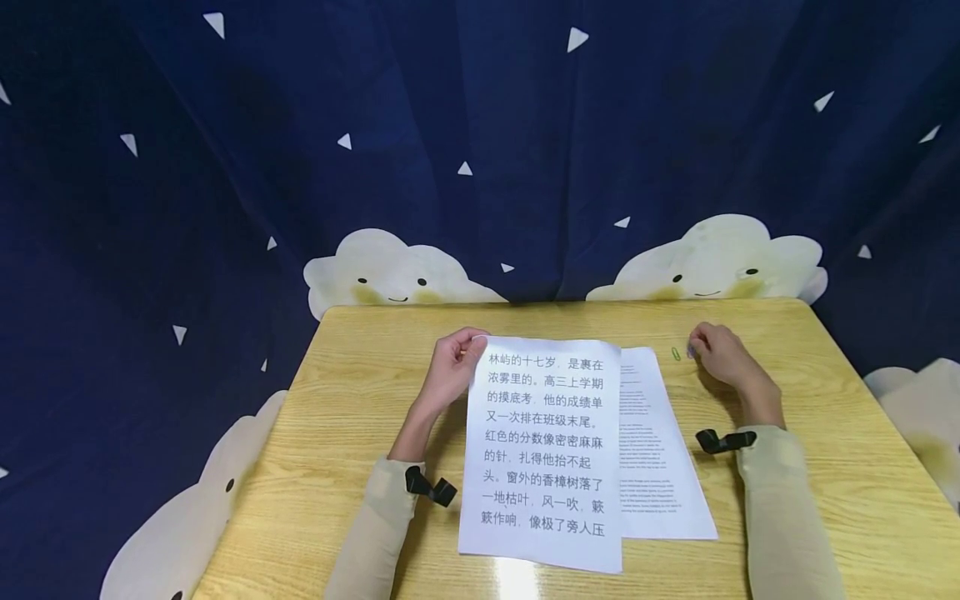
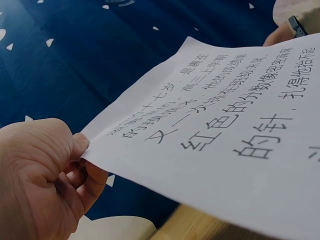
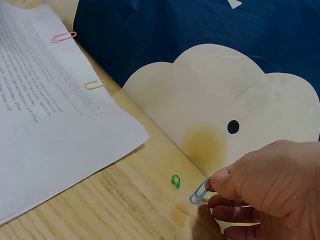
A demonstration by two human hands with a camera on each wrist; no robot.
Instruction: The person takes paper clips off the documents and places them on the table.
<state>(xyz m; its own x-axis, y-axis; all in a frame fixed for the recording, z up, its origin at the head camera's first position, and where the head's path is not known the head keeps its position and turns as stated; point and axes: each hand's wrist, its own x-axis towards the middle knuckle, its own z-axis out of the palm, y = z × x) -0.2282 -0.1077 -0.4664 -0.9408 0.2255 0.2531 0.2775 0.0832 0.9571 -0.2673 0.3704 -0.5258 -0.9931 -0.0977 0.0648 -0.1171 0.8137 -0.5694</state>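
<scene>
My left hand [image 1: 452, 367] pinches the upper left corner of a sheet of paper [image 1: 543, 450] with large Chinese print. In the left wrist view the thumb [image 2: 80, 145] lies on top of that corner, and the sheet is lifted at a slant. On the right, my right hand [image 1: 723, 357] pinches a blue paper clip [image 3: 199, 192] between thumb and fingers, just above the table. A green paper clip [image 3: 175, 181] lies on the wood close by. Partly covered by the large-print sheet is a second sheet [image 1: 663, 467] with small print.
Along the small-print sheet's edge sit a pink paper clip [image 3: 64, 37] and a yellow paper clip [image 3: 95, 85]. The wooden table [image 1: 360, 375] ends at a dark blue curtain [image 1: 525, 192] with pale clouds and triangles. Black straps [image 1: 431, 486] circle both sleeves.
</scene>
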